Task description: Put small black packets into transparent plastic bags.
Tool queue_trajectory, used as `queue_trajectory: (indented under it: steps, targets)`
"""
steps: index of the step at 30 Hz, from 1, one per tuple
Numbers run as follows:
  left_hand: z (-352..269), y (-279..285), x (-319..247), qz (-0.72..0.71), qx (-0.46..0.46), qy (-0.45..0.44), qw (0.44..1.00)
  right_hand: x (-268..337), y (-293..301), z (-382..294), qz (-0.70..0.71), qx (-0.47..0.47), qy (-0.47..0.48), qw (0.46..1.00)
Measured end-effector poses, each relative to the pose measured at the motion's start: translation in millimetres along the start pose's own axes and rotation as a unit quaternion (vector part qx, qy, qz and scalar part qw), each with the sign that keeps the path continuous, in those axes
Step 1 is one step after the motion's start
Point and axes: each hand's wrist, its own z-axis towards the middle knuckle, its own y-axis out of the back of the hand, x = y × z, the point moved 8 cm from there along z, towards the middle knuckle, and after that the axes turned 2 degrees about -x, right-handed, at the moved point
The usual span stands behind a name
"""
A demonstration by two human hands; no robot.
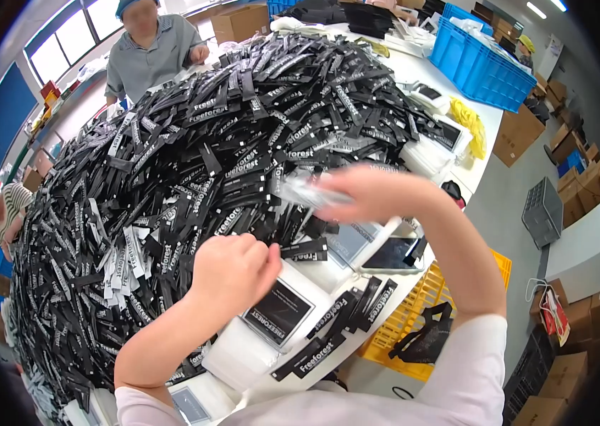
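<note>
A large heap of slim black sachets [214, 122] with white lettering covers the worktable before me. My right hand [369, 194], blurred, holds a crumpled clear plastic bag [308, 193] above the heap's near right side. My left hand [236, 274] is curled at the heap's near edge, its fingertips hidden below. A few black sachets [305, 250] stick out beside its thumb; whether it grips them cannot be told. Just under that hand lies a white pack with a black label [278, 314]. More loose sachets [318, 354] lie along the table's near edge.
Right of the heap are a smartphone [393, 254], stacked white packs [430, 157], a yellow bag [469, 128] and a blue crate [475, 64]. A yellow crate [406, 325] stands below the table edge. One person [153, 53] works across the table, another [7, 213] at far left.
</note>
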Motion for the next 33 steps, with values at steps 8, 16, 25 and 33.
queue_trajectory:
  steps: [8,16,25,33]
  targets:
    - [-27.0,6.0,-20.5,-0.051,0.033,-0.087,0.994,-125.7,31.0,-61.5,-0.129,-0.051,-0.202,0.970]
    - [33.8,-122.4,-46.5,-0.015,0.092,-0.195,0.976,-170.3,-72.6,-126.8,-0.314,-0.180,-0.230,0.903]
    - [70.8,-252.1,-63.1,0.108,0.190,-0.267,0.939,-177.1,-53.9,-135.5,-0.234,-0.249,-0.190,0.920]
    - [103.3,-307.7,-33.3,0.256,0.264,-0.140,0.919,-156.7,-36.5,-128.4,-0.294,-0.247,-0.111,0.916]
